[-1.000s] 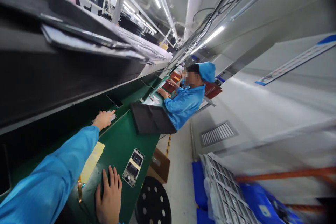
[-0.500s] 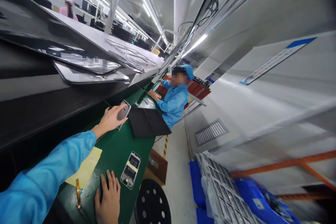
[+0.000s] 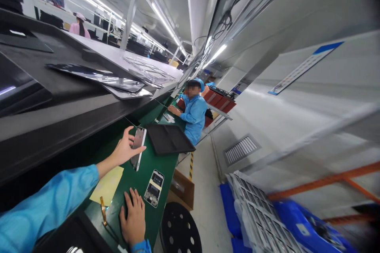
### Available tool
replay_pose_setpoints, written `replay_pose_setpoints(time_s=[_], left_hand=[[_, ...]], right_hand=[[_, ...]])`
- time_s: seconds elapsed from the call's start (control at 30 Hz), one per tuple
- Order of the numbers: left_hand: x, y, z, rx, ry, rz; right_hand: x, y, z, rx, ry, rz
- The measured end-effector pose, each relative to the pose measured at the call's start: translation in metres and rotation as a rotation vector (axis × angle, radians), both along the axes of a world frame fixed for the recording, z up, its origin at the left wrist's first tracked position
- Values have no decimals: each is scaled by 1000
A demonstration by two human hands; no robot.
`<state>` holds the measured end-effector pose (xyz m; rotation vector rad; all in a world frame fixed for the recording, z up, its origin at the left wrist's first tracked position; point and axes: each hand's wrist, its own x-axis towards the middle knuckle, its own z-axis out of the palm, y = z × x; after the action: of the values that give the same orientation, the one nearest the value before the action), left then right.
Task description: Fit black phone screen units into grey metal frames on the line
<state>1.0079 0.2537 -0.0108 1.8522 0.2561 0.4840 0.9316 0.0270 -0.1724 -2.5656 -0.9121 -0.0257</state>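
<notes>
My left hand (image 3: 124, 151), in a blue sleeve, pinches a smartphone (image 3: 139, 142) with a grey face and a pale edge. Its thumb is across the near side of the phone and its fingers are at the far edge. Low on the green work surface (image 3: 127, 178), my right hand (image 3: 135, 215) rests flat with fingers stretched, holding nothing. Just right of it lies an opened phone (image 3: 154, 188), its dark battery and inner parts showing. A yellow sheet (image 3: 108, 184) and a copper-coloured flex strip (image 3: 103, 210) are between my left forearm and right hand.
A black tray (image 3: 170, 139) sits beyond the phones, and a co-worker in blue (image 3: 193, 112) sits past it. A shelf with dark panels (image 3: 97, 79) overhangs on the left. Beside the bench edge are a black stool (image 3: 181, 229) and a cardboard box (image 3: 181, 187).
My left hand has drawn the phone slightly lower and turned it, so more of its pale side edge shows. The view has shifted a little; my right hand stays flat.
</notes>
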Motion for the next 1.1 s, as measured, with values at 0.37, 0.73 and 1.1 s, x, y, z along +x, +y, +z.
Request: replay_pose_setpoints(time_s=[0.37,0.73,1.1], left_hand=[[-218,-19,22,203,136,89],[-362,-35,65,795,-78,53],[-462,-51,60,908,-177,67]], right_hand=[[3,6,11,260,310,-5],[-119,39,136,1061,859,274],[-273,72,194,1600,827,347]])
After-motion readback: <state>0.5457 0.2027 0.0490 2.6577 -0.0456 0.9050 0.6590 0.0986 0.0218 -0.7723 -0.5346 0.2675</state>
